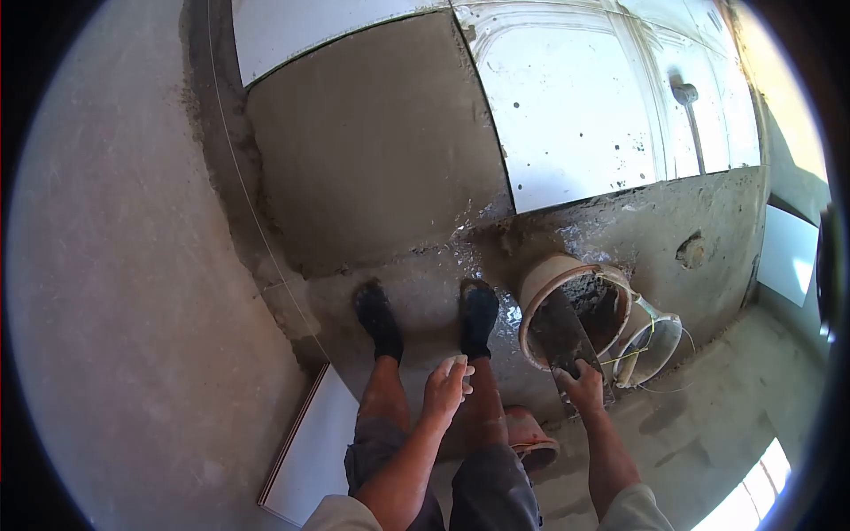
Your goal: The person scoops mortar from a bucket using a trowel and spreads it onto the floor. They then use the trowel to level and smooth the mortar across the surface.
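Observation:
My right hand (583,388) grips a flat rectangular plastering trowel (567,333), its blade slanting over the rim and into the mouth of a large bucket (542,281). Grey mortar (584,290) coats the inside of that bucket. Held in the air in front of my right leg, my left hand (449,386) has its fingers curled in, and no object shows in it. Pale residue marks its fingertips. Beyond my feet lies a smoothed bed of grey mortar (372,146), bordered by white tiles (575,115) behind and to the right.
A mallet (684,93) rests on the tiles. Beside the large bucket leans a smaller pail (660,354); a reddish bucket (528,430) stands near my right leg. Stacked tiles (314,451) lie lower left. A taut string (232,146) runs along the left. Another tile (786,252) is far right.

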The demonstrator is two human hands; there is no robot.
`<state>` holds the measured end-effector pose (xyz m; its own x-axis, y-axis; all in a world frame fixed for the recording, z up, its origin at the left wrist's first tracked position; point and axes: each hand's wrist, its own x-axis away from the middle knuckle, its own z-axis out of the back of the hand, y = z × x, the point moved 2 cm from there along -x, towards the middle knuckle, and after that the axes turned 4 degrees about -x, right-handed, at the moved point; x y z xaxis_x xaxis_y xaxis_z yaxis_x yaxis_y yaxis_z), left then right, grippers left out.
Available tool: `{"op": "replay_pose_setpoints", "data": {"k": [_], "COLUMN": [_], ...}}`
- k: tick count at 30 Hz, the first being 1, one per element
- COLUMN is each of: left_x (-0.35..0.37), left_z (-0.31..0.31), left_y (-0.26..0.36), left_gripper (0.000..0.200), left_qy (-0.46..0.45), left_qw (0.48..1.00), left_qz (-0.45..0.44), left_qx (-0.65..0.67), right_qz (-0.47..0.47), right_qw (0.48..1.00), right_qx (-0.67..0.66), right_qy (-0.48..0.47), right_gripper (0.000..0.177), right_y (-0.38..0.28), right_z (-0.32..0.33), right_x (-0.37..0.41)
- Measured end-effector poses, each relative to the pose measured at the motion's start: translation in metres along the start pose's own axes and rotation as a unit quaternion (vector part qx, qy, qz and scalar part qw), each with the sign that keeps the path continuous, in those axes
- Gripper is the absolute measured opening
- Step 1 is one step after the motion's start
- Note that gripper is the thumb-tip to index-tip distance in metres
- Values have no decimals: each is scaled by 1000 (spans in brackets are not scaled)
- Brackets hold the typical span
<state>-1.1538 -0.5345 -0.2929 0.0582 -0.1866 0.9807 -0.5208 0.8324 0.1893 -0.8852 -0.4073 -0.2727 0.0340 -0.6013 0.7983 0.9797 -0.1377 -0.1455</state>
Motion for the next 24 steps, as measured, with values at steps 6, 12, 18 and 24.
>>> {"op": "replay_pose_setpoints", "data": {"k": [6, 12, 18, 24], "left_x": [-1, -6, 3, 4], "left_z": [-2, -2, -3, 2], "left_y": [-1, -8, -1, 3], "left_gripper": [53, 48, 39, 55], "left_qy": [24, 10, 5, -1], "left_qw": [999, 999, 998, 1000], "left_qz": [-5, -31, 13, 6], "left_qx": [24, 5, 54, 29], "right_qz": [-84, -110, -137, -119], "right_qw": [950, 883, 891, 877], "right_qx": [-299, -456, -431, -463], "right_qy": [-20, -16, -43, -59], "right_gripper": [34, 33, 34, 31], "right_y": [-4, 4, -2, -23], "right_z": [-7, -19, 10, 27], "right_x": [8, 23, 55, 65]}}
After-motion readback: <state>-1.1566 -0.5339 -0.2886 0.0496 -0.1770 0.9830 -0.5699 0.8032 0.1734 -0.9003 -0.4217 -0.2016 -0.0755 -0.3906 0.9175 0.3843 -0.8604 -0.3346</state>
